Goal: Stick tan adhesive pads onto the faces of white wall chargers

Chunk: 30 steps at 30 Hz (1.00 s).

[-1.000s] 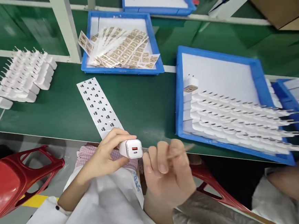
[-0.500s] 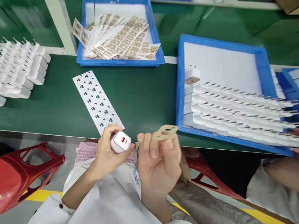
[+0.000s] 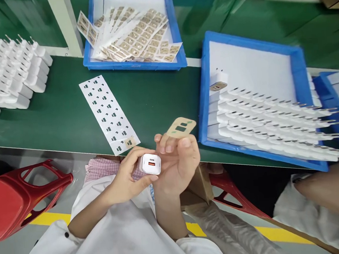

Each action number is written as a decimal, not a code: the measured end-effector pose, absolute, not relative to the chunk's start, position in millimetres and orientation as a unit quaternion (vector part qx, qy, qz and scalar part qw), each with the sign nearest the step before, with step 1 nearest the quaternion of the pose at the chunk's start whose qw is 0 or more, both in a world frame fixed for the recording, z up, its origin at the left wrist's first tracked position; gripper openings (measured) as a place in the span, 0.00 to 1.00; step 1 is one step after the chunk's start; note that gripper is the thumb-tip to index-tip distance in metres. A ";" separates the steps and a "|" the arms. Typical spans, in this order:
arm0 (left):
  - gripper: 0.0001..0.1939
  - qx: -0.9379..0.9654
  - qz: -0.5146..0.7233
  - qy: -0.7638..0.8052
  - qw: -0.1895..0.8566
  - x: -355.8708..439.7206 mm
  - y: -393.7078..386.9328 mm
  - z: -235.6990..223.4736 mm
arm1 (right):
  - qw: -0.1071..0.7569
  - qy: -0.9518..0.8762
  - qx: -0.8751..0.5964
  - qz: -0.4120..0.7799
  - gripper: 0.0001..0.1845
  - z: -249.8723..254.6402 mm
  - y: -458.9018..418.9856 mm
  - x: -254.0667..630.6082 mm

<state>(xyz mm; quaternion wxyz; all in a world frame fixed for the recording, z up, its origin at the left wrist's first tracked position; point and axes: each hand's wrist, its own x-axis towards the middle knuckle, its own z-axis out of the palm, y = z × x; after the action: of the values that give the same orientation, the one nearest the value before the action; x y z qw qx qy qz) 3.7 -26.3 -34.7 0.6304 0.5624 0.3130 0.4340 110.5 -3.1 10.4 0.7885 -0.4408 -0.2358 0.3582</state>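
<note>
My left hand (image 3: 126, 180) is closed around a white wall charger (image 3: 150, 170), its port face with a red USB port and a smaller port turned upward. Just to the right, my right hand (image 3: 172, 168) pinches a beige adhesive sticker (image 3: 174, 130) with cut-outs and green marks between thumb and fingers. The sticker is raised above the charger and apart from it. On the green table behind my left hand lies a white backing sheet (image 3: 103, 109) with rows of dark cut-outs. One beige sticker (image 3: 129, 142) sits at its near end.
A blue tray (image 3: 135, 66) of beige sticker sheets stands at the back. At right, another blue tray (image 3: 208, 96) holds rows of white chargers (image 3: 263, 123), pins up. More chargers (image 3: 15, 74) stand at left. A red stool (image 3: 6, 210) is below the table; another person's arm (image 3: 327, 193) shows at right.
The charger has moved right and turned, so its ports face me differently. My right hand has lifted the sticker and tilted it. The other person's hand has left the right tray's edge.
</note>
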 end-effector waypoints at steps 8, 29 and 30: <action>0.20 0.636 0.430 0.263 0.585 -7.6 -12.8 -23.8 | 0.737 -0.271 -0.463 0.411 0.19 19.0 -22.7 115.2; 0.23 0.730 0.466 0.244 0.437 -7.2 1.8 -1.6 | 0.690 -0.287 -0.436 0.502 0.14 24.0 -48.7 103.4; 0.23 0.732 0.466 0.244 0.433 -7.0 1.8 -1.5 | 0.689 -0.287 -0.441 0.499 0.14 24.4 -48.3 103.4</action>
<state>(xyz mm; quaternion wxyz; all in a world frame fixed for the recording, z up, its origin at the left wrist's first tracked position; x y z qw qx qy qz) -7.0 1.8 -1.5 0.4332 0.7320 0.2442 0.4657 103.4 -48.3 24.4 0.6886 -0.4409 -0.2871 0.4989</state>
